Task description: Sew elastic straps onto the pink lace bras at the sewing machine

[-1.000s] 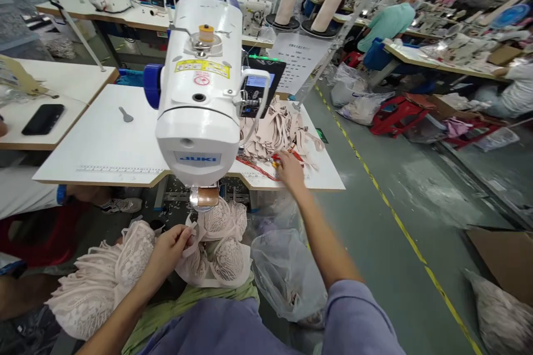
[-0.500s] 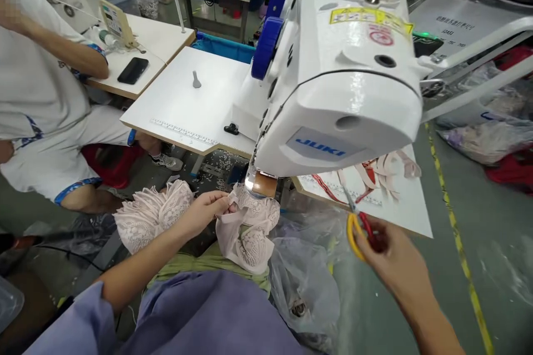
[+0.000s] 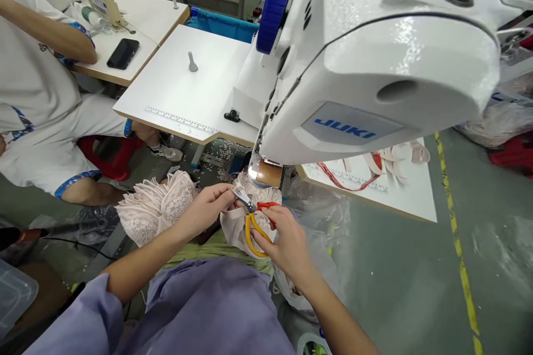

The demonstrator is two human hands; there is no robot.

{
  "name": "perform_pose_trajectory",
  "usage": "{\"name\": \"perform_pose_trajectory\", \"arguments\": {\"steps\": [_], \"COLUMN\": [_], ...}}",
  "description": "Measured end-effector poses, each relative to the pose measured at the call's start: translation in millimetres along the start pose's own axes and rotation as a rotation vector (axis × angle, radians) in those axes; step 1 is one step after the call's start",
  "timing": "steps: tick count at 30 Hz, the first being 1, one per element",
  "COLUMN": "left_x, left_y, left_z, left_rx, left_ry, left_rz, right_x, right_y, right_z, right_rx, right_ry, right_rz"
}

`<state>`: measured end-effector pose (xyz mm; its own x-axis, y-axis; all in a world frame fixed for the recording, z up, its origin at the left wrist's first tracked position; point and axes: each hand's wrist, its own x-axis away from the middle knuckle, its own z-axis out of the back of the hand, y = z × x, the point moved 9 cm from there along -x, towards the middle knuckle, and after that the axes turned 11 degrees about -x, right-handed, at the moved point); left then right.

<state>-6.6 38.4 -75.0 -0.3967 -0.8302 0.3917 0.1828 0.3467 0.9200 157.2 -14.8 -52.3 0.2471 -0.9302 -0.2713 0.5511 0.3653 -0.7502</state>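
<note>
My left hand (image 3: 212,202) pinches the edge of a pale pink lace bra (image 3: 235,227) just below the sewing machine's needle area. In my right hand (image 3: 287,241) is a pair of scissors (image 3: 253,221) with one red and one yellow handle. The blades point up and left, meeting the cloth at my left fingertips; whether they touch the fabric I cannot tell. Above both hands looms the white sewing machine (image 3: 353,89), lit near its brown guard. A stack of similar lace bras (image 3: 154,205) lies to the left of my left forearm.
A white table (image 3: 179,77) with a ruler strip extends left of the machine. On the right table part (image 3: 400,199) lie a red tape (image 3: 345,184) and pale fabric strips. A person in white (image 3: 41,83) sits at the left, beside a phone (image 3: 123,54). Plastic bags (image 3: 320,266) hang below.
My right hand has brought the scissors left from the right table part to the bra at my left fingertips. The view has shifted closer to the machine.
</note>
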Motion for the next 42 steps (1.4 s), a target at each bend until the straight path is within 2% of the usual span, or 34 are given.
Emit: {"name": "perform_pose_trajectory", "arguments": {"steps": [5, 8, 14, 18, 23, 31, 35, 42], "left_x": [2.0, 0.9, -0.2, -0.4, -0.3, -1.2, -1.6, -4.6], "left_y": [4.4, 7.0, 8.9, 8.2, 11.1, 17.5, 19.9, 20.0], "left_z": [5.8, 5.9, 9.9, 15.0, 14.5, 14.4, 17.6, 23.1], "left_rx": [-0.221, -0.207, -0.222, -0.229, -0.231, -0.379, -0.449, -0.386], "left_ry": [0.042, 0.040, 0.048, 0.063, 0.076, 0.075, 0.103, 0.167], "left_rz": [-0.021, -0.021, -0.030, -0.055, -0.058, -0.073, -0.098, -0.122], "right_x": [-6.8, -2.1, 20.0, 24.2, 16.2, 7.5, 10.4, 24.3], "right_y": [8.6, 14.3, 25.3, 24.3, 19.4, 24.0, 31.4, 43.7], "right_z": [-7.8, -4.5, 6.7, -2.6, -12.3, -25.2, -24.7, -18.4], "right_rx": [-0.076, -0.141, -0.293, -0.334, -0.339, -0.374, -0.377, -0.384], "right_ry": [-0.077, -0.080, 0.064, 0.032, 0.020, 0.001, 0.011, 0.035], "right_rz": [-0.066, -0.100, -0.170, -0.165, -0.149, -0.206, -0.240, -0.360]}}
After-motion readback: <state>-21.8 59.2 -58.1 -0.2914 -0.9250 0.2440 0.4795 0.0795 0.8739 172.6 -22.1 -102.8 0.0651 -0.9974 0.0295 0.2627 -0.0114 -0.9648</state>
